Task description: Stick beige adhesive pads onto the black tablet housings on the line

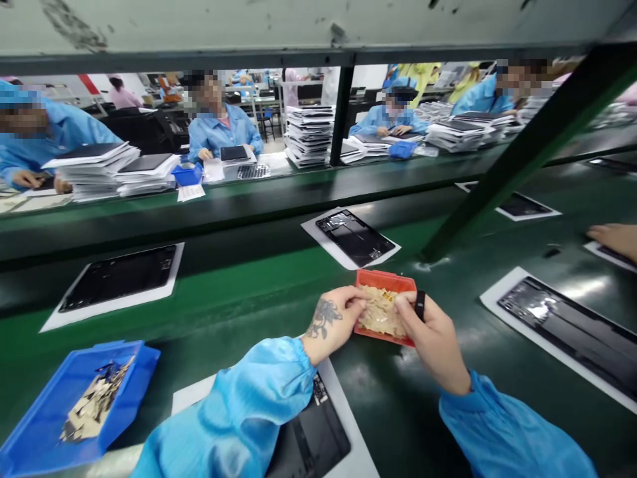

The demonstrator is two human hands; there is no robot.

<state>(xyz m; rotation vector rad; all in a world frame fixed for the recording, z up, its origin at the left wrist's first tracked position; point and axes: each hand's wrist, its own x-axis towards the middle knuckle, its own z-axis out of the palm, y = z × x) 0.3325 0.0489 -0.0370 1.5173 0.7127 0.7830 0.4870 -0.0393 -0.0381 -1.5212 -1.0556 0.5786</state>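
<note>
Green bench, glossy, fills the near and middle ground, left to right. Pale, scuffed beam spans the top. Dark green post slants down on the right to the bench.

Far side: 4 co-workers in blue, seated in a row, the first at far left. Paper stacks stand before and between them.

Flat black panels on white sheets, 5 plainly seen: 1 near right, 1 near centre partly under the left forearm, 1 left, 1 beyond the hands, 1 farther right. At the right edge, a co-worker's hand lies over another sheet.

Blue bin sits near left, holding a loose heap of tan and dark scraps.

Left hand, tattooed on its back, is at the left side of the red tray; thumb and forefinger are narrow, tips just over the contents. Cannot tell whether they pinch anything. Right hand holds the right wall, thumb inside, fingers curled outside.

Red tray is at centre, between the 2 hands, above or on the bench; cannot tell which. Pale tan pieces fill it.

Smallest: a black band on a right-hand finger.
</note>
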